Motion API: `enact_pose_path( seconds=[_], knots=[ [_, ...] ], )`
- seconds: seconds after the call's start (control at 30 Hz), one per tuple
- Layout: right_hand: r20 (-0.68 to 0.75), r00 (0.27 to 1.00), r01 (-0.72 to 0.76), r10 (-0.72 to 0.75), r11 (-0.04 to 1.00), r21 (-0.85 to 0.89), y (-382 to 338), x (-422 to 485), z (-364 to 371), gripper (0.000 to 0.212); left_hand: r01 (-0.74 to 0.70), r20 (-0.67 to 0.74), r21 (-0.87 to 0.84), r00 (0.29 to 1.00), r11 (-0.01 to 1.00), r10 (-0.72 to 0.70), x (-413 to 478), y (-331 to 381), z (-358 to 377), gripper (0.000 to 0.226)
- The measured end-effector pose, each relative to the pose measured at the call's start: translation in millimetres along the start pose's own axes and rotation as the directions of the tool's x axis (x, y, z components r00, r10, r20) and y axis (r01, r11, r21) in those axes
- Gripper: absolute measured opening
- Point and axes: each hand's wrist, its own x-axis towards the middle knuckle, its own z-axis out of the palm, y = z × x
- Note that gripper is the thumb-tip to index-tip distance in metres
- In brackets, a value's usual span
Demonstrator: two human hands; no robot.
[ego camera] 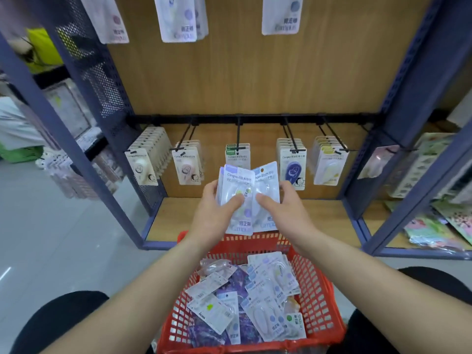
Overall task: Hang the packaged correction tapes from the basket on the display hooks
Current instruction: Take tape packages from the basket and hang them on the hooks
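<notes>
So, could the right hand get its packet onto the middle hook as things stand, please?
Probably yes: the right hand holds its packet just below the middle hook, nothing between; the left hand's stack lies beside.

Left hand point(217, 213) and right hand point(283, 210) are raised above the red basket point(319, 302), facing the lower hook row. The left hand grips a fanned stack of packaged correction tapes point(238, 185), thumb on the front packet. The right hand pinches the rightmost packet point(267, 180) of the fan, thumb on its face. The stack's top edge sits just below the centre display hook point(238, 135), which carries packets. The other hooks on the black rail point(255, 119) are loaded too. Loose packets point(270, 290) lie in the basket.
</notes>
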Motion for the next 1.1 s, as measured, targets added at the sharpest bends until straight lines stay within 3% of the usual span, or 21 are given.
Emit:
enact_pose_path(
  seconds=[0.4,0.8,1.1],
  knots=[
    [-0.049,0.995,0.094,-0.086,0.974,0.206,-34.1,-1.3,0.4,0.031,-0.146,-0.127,-0.063,0.982,0.987,0.137,-6.2,48.7,1.0,0.042],
    [0.078,0.985,0.136,-0.156,0.965,0.223,-79.6,-16.2,-2.1,0.025,-0.192,-0.051,-0.176,0.981,0.965,0.185,-21.8,86.9,-26.8,0.034],
    [-0.134,0.965,0.249,-0.225,0.947,0.205,-155.2,38.7,-52.8,0.017,-0.300,-0.070,-0.178,0.954,0.937,0.292,26.1,146.2,-12.0,0.040]
  ],
)
